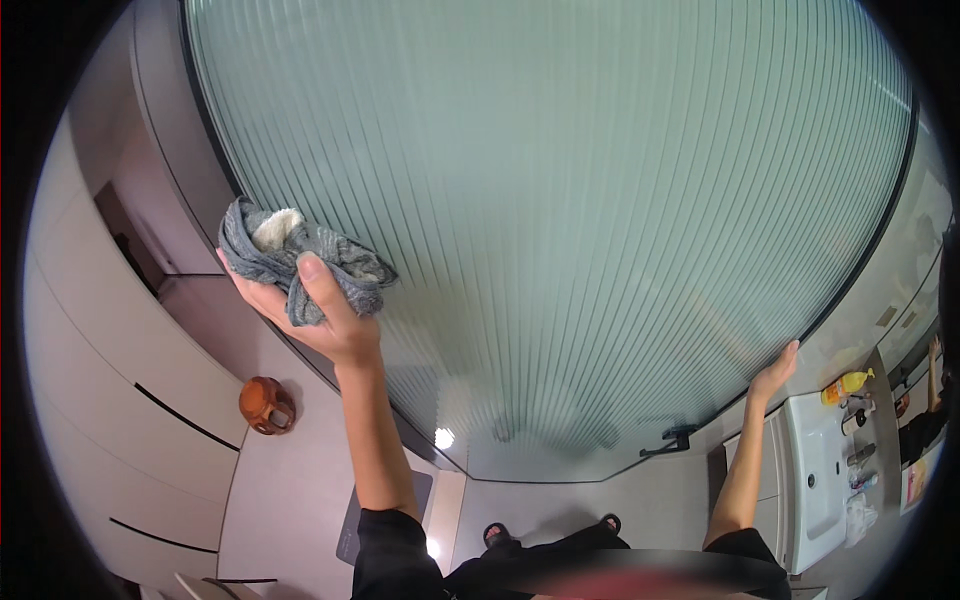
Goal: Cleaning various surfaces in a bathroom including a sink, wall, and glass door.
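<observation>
In front of me stands a tall ribbed glass door (560, 200) with a dark frame. My left hand (335, 320) is raised near the door's left edge. A bunched grey cloth (345, 265) with a cream patch fills that hand, the thumb lying over its front. Over at the right edge of the door is my right hand (773, 375), gripping the frame, with part of its fingers hidden. Low on the door, to the left of this hand, is a black lever handle (668, 441).
On the right, a white sink (818, 480) has a yellow pump bottle (846, 386) and several small bottles beside it. At the left, a brown stool (267, 405) stands on the floor near pale cabinets (110, 340). A grey mat (350, 520) lies below my left arm.
</observation>
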Action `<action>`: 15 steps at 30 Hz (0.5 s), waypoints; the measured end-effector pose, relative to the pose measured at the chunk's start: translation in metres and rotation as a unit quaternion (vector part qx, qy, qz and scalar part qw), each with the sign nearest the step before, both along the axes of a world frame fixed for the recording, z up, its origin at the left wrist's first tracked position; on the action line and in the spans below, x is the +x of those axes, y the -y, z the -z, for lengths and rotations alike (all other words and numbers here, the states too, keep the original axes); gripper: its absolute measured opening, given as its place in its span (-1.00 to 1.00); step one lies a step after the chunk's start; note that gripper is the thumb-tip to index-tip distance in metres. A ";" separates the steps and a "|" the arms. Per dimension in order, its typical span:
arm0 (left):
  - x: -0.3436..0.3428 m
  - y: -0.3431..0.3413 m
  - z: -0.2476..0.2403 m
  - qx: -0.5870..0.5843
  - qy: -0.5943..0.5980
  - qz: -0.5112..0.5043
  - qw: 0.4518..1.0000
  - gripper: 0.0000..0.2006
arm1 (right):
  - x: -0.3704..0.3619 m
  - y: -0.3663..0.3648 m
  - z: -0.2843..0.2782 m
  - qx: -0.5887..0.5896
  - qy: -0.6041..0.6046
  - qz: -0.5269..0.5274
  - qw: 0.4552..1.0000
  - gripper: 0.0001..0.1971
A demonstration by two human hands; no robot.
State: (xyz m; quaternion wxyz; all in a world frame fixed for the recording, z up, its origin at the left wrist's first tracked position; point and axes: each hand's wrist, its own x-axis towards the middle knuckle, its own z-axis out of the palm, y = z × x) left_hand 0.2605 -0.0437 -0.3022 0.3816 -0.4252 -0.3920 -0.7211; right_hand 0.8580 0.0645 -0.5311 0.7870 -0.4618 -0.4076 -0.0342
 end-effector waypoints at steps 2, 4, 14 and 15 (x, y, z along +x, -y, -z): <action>0.006 -0.004 0.001 0.040 -0.007 0.110 0.993 -0.58 | -0.018 0.002 -0.014 0.005 -0.033 -0.035 0.999 -0.51; 0.027 -0.008 -0.001 0.004 0.052 0.170 0.984 -0.49 | -0.010 0.002 -0.011 0.014 -0.017 -0.037 0.999 -0.52; 0.280 -0.045 -0.038 -0.033 -0.406 0.053 0.912 -0.56 | -0.023 0.002 0.002 -0.016 -0.023 -0.075 0.997 -0.53; 0.319 -0.054 -0.021 -0.035 -0.442 0.094 0.892 -0.64 | -0.017 0.003 0.004 -0.014 0.001 -0.076 0.997 -0.53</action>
